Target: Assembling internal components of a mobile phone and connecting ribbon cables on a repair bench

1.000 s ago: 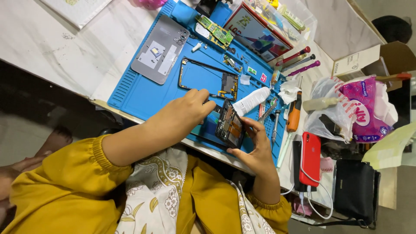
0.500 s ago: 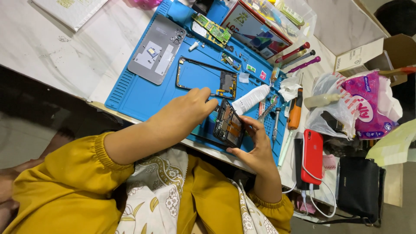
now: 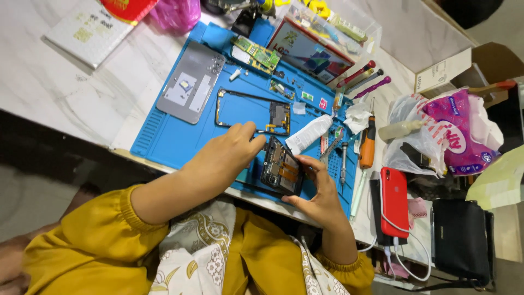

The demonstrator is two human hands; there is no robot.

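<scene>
White marble tabletop carries a blue repair mat. On it, the left hand curls over the top edge of an opened phone, fingers pinching it; the right hand cups its lower side, closed around it. Exposed boards and orange ribbon cables could tear if a finger drags across them.

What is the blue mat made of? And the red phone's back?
Blue mat: looks like soft matte rubber or silicone, with moulded ridges and little trays.
Red phone: back looks like smooth glossy glass or plastic, since it shines; I cannot tell which.
</scene>
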